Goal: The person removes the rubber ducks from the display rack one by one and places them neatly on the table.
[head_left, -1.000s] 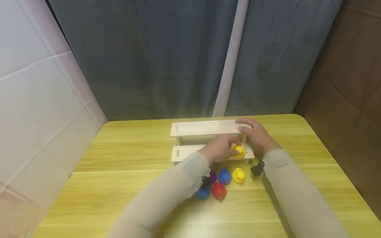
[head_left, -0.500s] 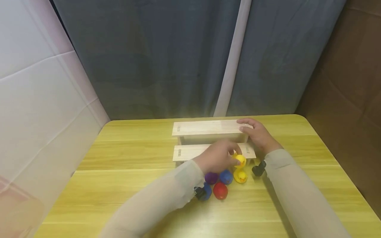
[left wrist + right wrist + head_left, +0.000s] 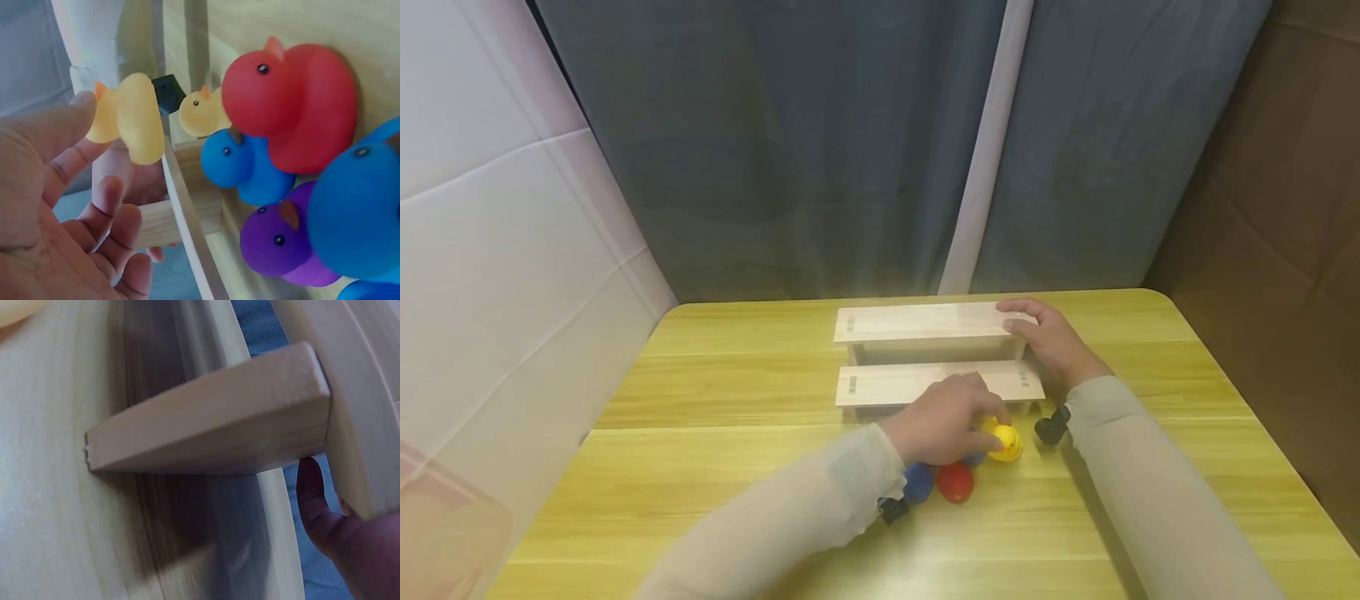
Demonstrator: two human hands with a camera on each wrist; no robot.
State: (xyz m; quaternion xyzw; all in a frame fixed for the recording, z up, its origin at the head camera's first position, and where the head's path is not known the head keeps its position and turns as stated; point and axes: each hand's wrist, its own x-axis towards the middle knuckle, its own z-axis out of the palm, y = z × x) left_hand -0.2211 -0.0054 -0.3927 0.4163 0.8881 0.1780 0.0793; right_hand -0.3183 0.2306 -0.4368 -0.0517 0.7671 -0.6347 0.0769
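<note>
Between thumb and index finger, my left hand (image 3: 946, 421) pinches a small yellow rubber duck (image 3: 140, 119), just in front of the lower wooden shelf (image 3: 887, 385). A second yellow rubber duck (image 3: 195, 114) appears beyond it in the left wrist view. Close by sit a red duck (image 3: 955, 482), a purple duck (image 3: 265, 247) and blue ducks (image 3: 365, 212); in the head view my left hand covers the purple one. My right hand (image 3: 1054, 340) grips the right end of the upper wooden shelf (image 3: 917, 323), its thumb along the front edge.
Both shelves form two steps on the yellow wood-grain table (image 3: 722, 400). A dark curtain (image 3: 760, 167) hangs behind the table's back edge. A white panel (image 3: 497, 250) stands on the left, a brown one (image 3: 1285, 208) on the right. Black wrist cameras (image 3: 1051, 425) hang below the sleeves.
My left hand has brought the yellow duck from over the lower shelf's right end forward and down, towards the other ducks. My right hand has kept its place on the upper shelf.
</note>
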